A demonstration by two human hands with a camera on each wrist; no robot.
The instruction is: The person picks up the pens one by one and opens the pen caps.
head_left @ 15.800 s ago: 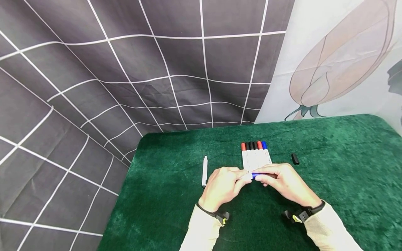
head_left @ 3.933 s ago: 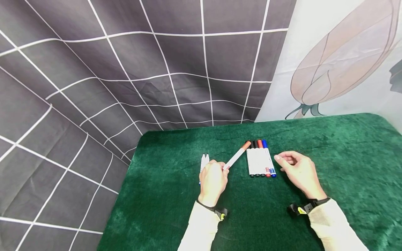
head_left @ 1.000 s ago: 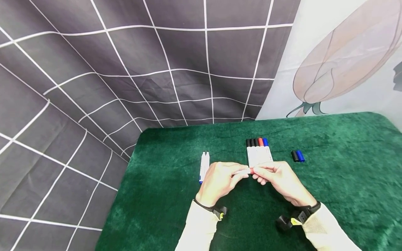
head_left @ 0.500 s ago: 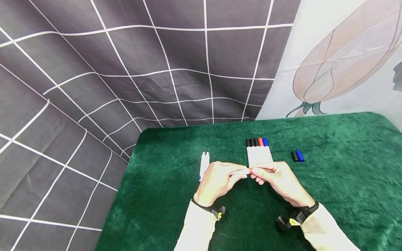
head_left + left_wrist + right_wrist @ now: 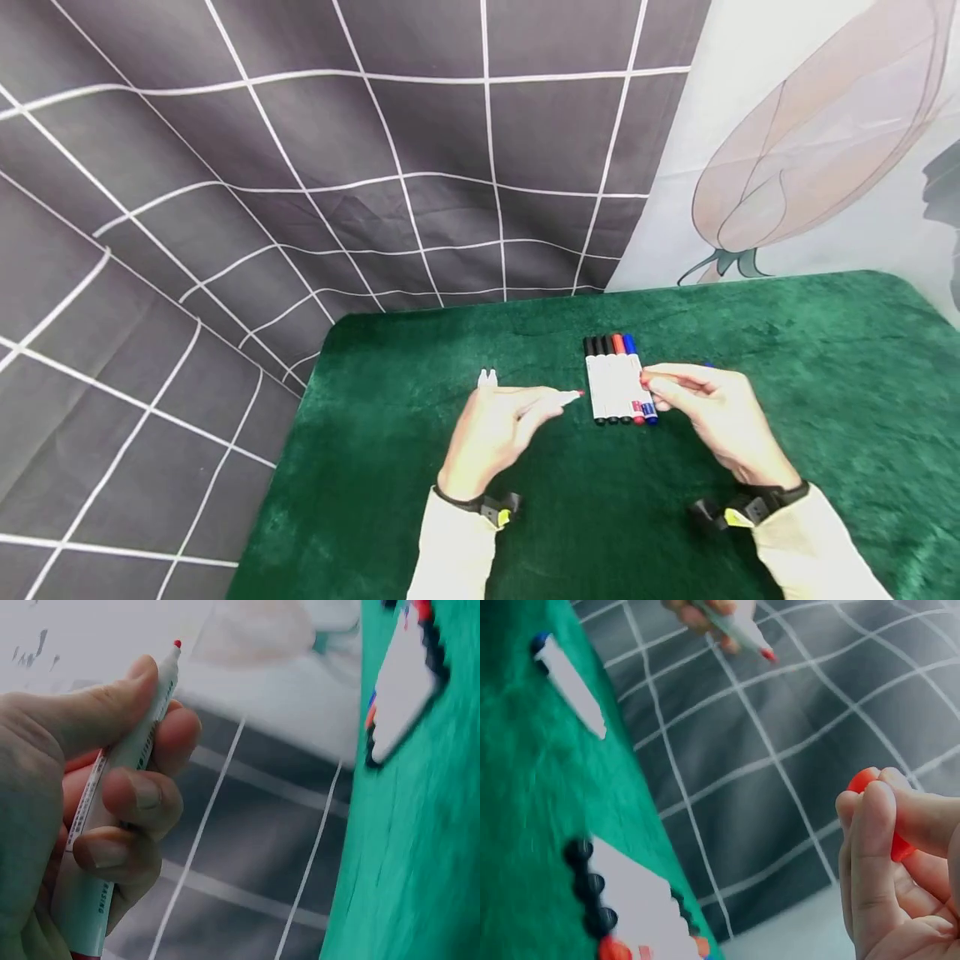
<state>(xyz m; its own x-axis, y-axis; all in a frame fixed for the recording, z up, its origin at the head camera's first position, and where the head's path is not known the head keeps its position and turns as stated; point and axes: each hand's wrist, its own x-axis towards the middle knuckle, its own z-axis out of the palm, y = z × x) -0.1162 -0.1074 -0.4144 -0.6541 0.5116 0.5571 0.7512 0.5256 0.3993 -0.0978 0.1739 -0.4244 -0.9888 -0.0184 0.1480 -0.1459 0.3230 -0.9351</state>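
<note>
My left hand (image 5: pixel 487 437) holds an uncapped red marker (image 5: pixel 84 900), its red nib (image 5: pixel 178 643) bare and its fingers curled round the white barrel. My right hand (image 5: pixel 727 417) pinches a red marker cap (image 5: pixel 864 778) between thumb and fingertips, apart from the marker. Between the hands lies a row of capped markers (image 5: pixel 615 382) side by side on the green cloth, with black, red and blue caps at the far end. Beyond my left hand show the tips of two uncapped markers (image 5: pixel 487 378), mostly hidden in the head view.
A loose blue cap (image 5: pixel 708 364) peeks out behind my right hand, which covers the rest of that spot. The green cloth (image 5: pixel 360 467) ends at a grey gridded curtain (image 5: pixel 420 208) behind and to the left.
The red cap has come off the marker. My right hand has drawn right with the cap, and my left hand has moved left with the marker. The row of markers is now fully uncovered.
</note>
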